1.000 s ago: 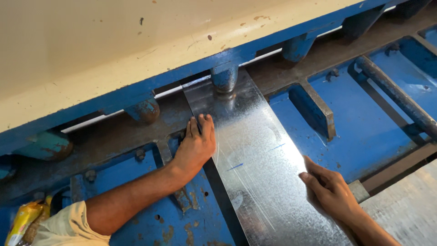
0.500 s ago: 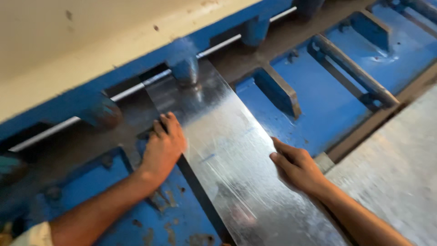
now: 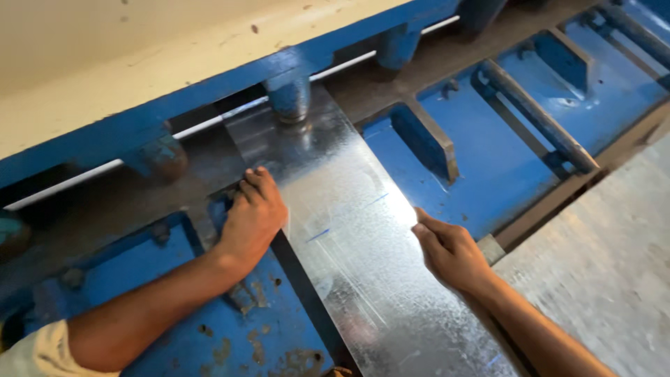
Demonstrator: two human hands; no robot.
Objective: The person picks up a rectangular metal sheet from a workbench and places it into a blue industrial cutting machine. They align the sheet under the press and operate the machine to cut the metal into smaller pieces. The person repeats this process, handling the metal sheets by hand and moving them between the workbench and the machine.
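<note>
Since a moment ago the long shiny galvanized steel sheet sits under the blue clamp foot, left hand pressing flat at its left edge, right hand loosely curled, steadying its right edge.

The metal sheet looks galvanized: bright silvery steel with that mottled, spangled grain, pretty glossy, with a hot glare spot near its right edge and a faint blue mark on it. The machine bed is painted blue metal, matt and dusty, and the paint is chipped down to rusty brown patches near the bottom left. The round clamp foot is blue painted metal too, scuffed. The guard panel above is covered in cream paint, dull, with small dark specks. A greyish, rough-looking surface is seen on the right. The sleeve looks like pale soft cloth.
</note>
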